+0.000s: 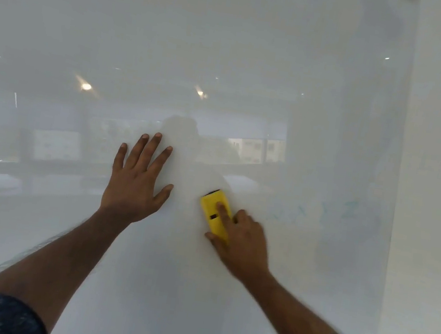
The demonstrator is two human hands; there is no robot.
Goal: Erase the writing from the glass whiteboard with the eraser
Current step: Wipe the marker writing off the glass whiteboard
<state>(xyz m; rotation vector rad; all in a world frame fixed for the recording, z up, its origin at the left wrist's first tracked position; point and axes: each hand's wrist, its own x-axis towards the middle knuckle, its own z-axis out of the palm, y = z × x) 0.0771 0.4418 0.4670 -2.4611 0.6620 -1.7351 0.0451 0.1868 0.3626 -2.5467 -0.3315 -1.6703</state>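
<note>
A white glass whiteboard (229, 55) fills almost the whole view. My right hand (243, 240) presses a yellow eraser (212, 208) flat against the glass just right of centre, index finger laid along its back. My left hand (136, 180) rests flat on the board to the left of the eraser, fingers spread, holding nothing. Faint smeared blue-green marker traces (326, 210) show on the glass to the right of the eraser.
The board's right edge (395, 191) runs top to bottom, with a pale wall (436, 197) beyond it. The glass reflects ceiling lights (86, 86) and windows (255, 149).
</note>
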